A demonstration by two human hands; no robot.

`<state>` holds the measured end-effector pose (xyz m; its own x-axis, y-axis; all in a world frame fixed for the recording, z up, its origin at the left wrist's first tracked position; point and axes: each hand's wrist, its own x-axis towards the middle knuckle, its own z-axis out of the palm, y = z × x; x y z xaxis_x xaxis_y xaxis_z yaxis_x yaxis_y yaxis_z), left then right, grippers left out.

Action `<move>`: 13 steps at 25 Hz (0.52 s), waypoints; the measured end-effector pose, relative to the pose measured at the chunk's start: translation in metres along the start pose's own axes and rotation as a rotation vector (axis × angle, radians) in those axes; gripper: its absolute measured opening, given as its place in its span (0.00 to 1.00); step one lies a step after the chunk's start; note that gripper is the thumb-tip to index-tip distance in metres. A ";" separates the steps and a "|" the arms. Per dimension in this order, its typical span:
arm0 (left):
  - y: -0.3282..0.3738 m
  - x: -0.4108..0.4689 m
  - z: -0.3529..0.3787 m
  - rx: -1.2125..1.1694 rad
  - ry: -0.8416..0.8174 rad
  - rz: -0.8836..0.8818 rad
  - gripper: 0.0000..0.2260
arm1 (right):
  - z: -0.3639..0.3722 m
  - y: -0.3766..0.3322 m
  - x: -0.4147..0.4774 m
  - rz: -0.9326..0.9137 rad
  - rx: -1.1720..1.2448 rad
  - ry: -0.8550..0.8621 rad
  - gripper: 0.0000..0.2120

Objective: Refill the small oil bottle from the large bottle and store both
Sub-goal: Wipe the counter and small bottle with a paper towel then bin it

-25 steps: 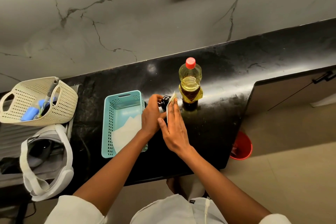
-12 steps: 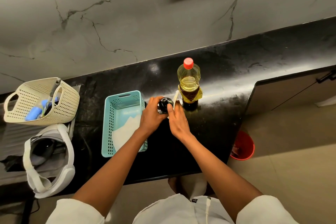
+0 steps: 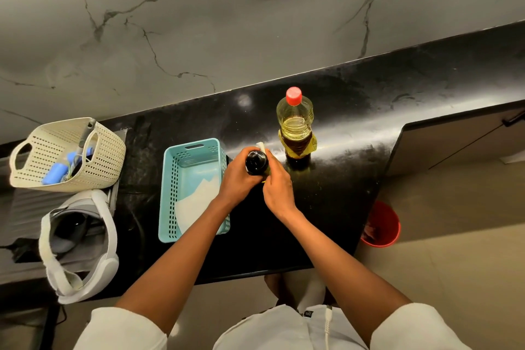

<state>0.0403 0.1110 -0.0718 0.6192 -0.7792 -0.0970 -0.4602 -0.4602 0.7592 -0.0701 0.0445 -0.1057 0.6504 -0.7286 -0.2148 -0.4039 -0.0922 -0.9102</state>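
The tray (image 3: 196, 156) lies on the counter (image 3: 355, 167); just right of it, the small bottle (image 3: 256, 162); farther right and behind, the large bottle (image 3: 297, 128); well left of the tray, a basket (image 3: 105, 156).

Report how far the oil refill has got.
Done, apparently: the large bottle stands upright on the counter with its red cap on, part full. In hand: the left hand grips the small bottle, black top on, while the right hand presses a white tissue against it. Left: neither bottle is stored.
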 end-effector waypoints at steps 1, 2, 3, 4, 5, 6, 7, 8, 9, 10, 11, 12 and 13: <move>-0.001 0.000 0.001 -0.013 0.002 -0.001 0.28 | 0.002 0.007 0.003 0.040 0.006 -0.036 0.35; -0.001 0.000 0.001 -0.024 0.003 -0.005 0.27 | 0.003 0.012 0.006 0.081 0.017 -0.068 0.34; -0.002 -0.001 0.002 -0.041 0.006 -0.010 0.27 | 0.004 0.017 0.009 0.110 0.034 -0.091 0.33; -0.002 -0.001 0.003 -0.053 0.008 -0.018 0.27 | 0.004 0.019 0.012 0.139 0.053 -0.097 0.32; -0.001 -0.001 0.005 -0.060 0.013 -0.023 0.27 | 0.002 0.018 0.011 0.162 0.074 -0.086 0.32; 0.000 -0.002 0.004 -0.057 0.031 -0.030 0.26 | 0.002 0.010 0.008 0.173 0.085 -0.066 0.32; 0.000 -0.003 0.005 -0.053 0.048 -0.031 0.25 | 0.003 0.003 0.001 0.166 0.090 -0.038 0.34; 0.002 -0.004 0.007 -0.048 0.063 -0.027 0.24 | 0.004 -0.005 -0.009 0.145 0.089 -0.010 0.36; 0.003 -0.006 0.008 -0.049 0.077 -0.026 0.23 | 0.005 -0.011 -0.019 0.105 0.087 0.017 0.36; 0.004 -0.008 0.008 -0.047 0.093 -0.029 0.22 | 0.007 -0.017 -0.029 0.054 0.085 0.036 0.37; 0.003 -0.009 0.010 -0.042 0.108 -0.034 0.22 | 0.009 -0.020 -0.035 0.001 0.083 0.046 0.37; 0.002 -0.010 0.011 -0.036 0.118 -0.041 0.22 | 0.011 -0.019 -0.037 -0.034 0.070 0.044 0.37; -0.001 -0.012 0.013 -0.026 0.129 -0.044 0.22 | 0.013 -0.013 -0.034 -0.046 0.060 0.034 0.38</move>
<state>0.0255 0.1152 -0.0796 0.7160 -0.6965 -0.0477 -0.4156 -0.4801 0.7725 -0.0782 0.0794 -0.0915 0.6447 -0.7472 -0.1614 -0.3346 -0.0860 -0.9384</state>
